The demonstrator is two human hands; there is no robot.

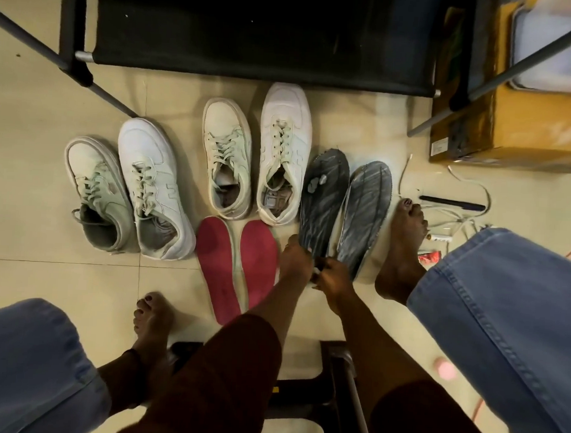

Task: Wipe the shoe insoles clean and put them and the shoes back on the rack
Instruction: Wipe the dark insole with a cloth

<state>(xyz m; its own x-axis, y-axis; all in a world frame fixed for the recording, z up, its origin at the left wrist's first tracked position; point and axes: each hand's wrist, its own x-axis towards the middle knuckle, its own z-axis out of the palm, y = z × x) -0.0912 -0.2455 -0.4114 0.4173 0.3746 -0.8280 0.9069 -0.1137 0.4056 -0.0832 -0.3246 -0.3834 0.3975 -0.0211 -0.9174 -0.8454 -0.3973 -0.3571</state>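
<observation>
Several white sneakers stand on the tiled floor: a pair at the left point(126, 191) and a pair at the middle point(254, 151). Two red insoles point(238, 263) lie side by side below the middle pair. Two grey insoles lie to their right, the left one point(323, 192) with small pale scraps on it, the right one point(365, 210) beside my right foot. My left hand point(295, 260) and my right hand point(334, 278) meet at the heel end of the left grey insole. Both hands curl around its edge, and something small and white shows between them.
The black shoe rack point(254, 32) with metal legs stands at the top. A cardboard box point(513, 129) sits at the upper right, with white cables and a dark pen point(450, 203) on the floor below it. My bare feet flank the insoles, and a dark stool point(301, 396) is under me.
</observation>
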